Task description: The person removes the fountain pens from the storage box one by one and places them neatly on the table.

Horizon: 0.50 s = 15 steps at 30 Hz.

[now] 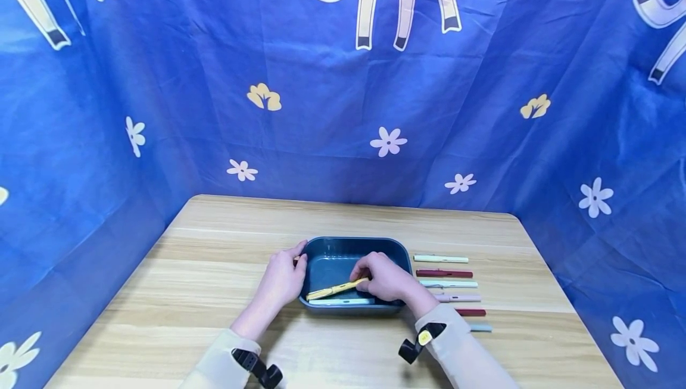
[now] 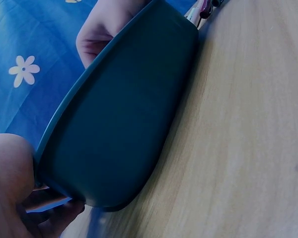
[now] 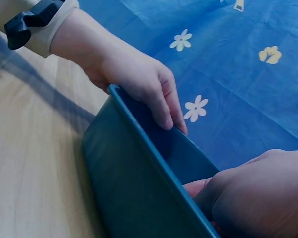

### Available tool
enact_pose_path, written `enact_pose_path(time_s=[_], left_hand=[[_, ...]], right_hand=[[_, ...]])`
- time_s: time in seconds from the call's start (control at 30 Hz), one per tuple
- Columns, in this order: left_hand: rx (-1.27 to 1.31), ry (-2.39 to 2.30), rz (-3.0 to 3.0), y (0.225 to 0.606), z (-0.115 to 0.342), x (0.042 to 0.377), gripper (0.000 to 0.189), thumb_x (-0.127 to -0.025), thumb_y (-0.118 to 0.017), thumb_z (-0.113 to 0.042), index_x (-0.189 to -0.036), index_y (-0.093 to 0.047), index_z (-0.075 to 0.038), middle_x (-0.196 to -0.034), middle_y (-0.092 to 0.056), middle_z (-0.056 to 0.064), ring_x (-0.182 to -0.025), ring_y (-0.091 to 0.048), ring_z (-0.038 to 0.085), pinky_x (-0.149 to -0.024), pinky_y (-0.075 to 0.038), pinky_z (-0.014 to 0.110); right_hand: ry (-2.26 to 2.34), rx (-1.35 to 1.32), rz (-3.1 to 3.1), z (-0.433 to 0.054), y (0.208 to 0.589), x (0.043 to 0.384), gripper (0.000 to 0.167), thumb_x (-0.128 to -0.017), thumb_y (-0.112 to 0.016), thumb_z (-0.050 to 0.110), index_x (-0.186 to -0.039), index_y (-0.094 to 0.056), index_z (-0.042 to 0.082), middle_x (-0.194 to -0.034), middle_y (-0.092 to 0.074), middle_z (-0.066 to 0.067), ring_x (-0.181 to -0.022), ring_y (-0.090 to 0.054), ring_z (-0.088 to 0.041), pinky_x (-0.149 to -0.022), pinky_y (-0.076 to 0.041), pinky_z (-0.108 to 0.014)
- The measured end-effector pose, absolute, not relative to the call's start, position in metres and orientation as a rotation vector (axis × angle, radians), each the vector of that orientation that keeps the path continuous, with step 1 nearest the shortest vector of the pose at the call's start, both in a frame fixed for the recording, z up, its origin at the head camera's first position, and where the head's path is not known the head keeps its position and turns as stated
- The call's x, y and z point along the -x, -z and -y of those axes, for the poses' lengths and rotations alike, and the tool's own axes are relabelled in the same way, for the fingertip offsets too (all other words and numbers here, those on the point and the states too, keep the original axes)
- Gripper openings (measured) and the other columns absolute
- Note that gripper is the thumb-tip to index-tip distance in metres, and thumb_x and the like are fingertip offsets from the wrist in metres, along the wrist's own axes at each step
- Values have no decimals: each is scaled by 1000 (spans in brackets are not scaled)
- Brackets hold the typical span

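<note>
A dark teal box with rounded corners and an open top stands on the table. At its left end my left hand holds the rim, thumb over the inner side and fingers outside, as the right wrist view also shows. My right hand reaches inside and pinches the right end of a yellow pen. That pen lies slanted, its left end low near the front left corner. Along the box's front wall lies a pale blue pen. In the left wrist view the box's outer wall hides the pens inside.
Right of the box, several pens lie in a column on the wooden table: pale green, dark red, mint, lavender, another dark red and light blue. My right forearm partly covers some. A blue patterned curtain surrounds the table.
</note>
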<state>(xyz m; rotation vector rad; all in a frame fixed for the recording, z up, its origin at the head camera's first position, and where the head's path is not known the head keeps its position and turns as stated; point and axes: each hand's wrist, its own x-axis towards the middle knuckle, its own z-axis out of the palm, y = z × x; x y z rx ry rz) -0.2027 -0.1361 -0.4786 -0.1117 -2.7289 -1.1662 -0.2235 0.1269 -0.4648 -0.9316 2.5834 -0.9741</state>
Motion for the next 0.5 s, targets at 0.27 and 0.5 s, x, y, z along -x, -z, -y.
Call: enact_pose_path(time_s=[0.27, 0.5], left_hand=[[104, 1175, 2739, 479, 136, 202, 44, -108, -56, -12, -150, -57, 1, -140, -62, 27, -88, -70, 28, -78, -57, 45], [97, 1186, 2744, 478, 135, 202, 44, -108, -57, -12, -150, -57, 1, -141, -61, 27, -88, -69, 26, -72, -55, 39]], right_hand=[[1114, 943, -2548, -130, 464, 224, 16, -91, -81, -1, -99, -80, 13, -87, -69, 12, -75, -60, -6, -70, -53, -26], [1192, 919, -2547, -130, 461, 221, 13, -90, -83, 1, -97, -82, 12, -86, -71, 10, -71, -59, -7, -66, -52, -25]])
